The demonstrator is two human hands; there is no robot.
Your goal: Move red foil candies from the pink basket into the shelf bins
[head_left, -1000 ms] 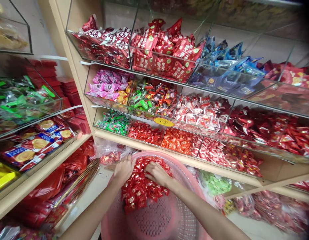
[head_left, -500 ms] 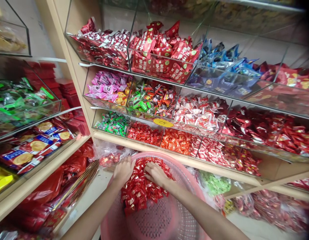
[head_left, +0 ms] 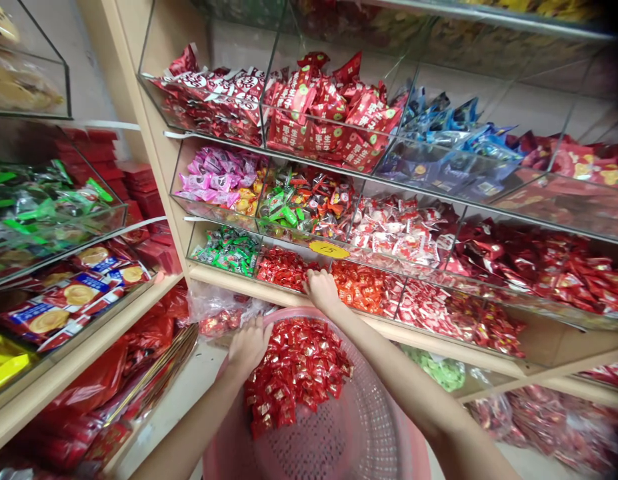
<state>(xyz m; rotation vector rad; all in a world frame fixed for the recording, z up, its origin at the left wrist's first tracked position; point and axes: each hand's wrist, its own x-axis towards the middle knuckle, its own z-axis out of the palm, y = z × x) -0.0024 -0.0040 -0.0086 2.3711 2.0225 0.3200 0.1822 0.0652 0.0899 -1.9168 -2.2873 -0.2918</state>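
R hand has left the pink basket, lower center, and is up at the red-candy bin, fingers curled; contents can't tell. L hand stays loosely cupped on candy pile in basket: transfer looks underway.

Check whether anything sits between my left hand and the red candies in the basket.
Nothing visible: the left hand touches the red candies directly inside the pink basket; the right hand is away at the shelf bin.

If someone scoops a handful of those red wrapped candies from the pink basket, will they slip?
Probably: the red wrapped candies are small, loose and glossy, so some would likely slide away. Each looks light; the heap should shift if pushed.
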